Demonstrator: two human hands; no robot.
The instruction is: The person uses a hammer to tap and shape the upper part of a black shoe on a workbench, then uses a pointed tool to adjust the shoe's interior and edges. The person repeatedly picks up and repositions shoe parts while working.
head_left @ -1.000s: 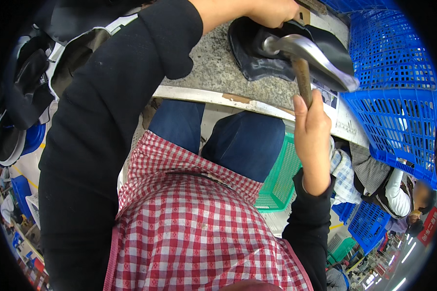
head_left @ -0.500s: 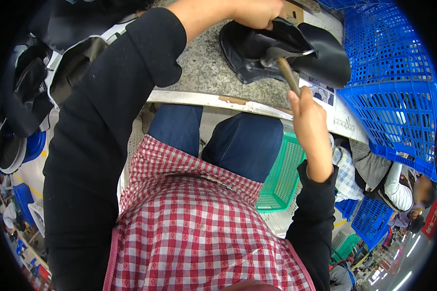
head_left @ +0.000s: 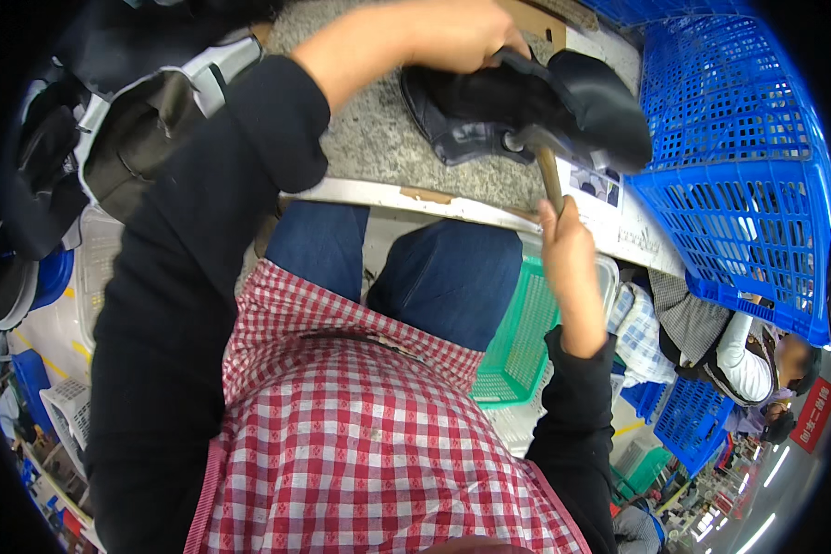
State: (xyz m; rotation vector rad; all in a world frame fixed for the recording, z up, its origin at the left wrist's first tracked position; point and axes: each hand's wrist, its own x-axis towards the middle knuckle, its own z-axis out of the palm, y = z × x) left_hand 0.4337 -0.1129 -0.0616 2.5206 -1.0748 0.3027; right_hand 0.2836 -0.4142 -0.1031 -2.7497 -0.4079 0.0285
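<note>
On a mottled grey slab [head_left: 369, 138] lies a black leather boot upper [head_left: 475, 102], opened out, with a wide flap toward the right. My left hand [head_left: 466, 37] pinches the far edge of the upper, its fingers partly hidden and blurred. A hammer [head_left: 549, 175] with a wooden handle is held in my right hand [head_left: 568, 247], fingers wrapped round the lower end of the handle. The hammer's metal head is at the near edge of the leather; whether it touches there I cannot tell.
Blue plastic crates [head_left: 739, 222] stand at the right of the bench. A green basket [head_left: 517, 351] sits below, beside my knees. More black uppers with grey lining [head_left: 138, 138] are heaped at the left. Another person [head_left: 743, 355] is farther off at the right.
The hammer and my right hand have come slightly nearer and left, its head now at the leather's near edge. My left hand has shifted left, and the upper's folds have turned over somewhat.
</note>
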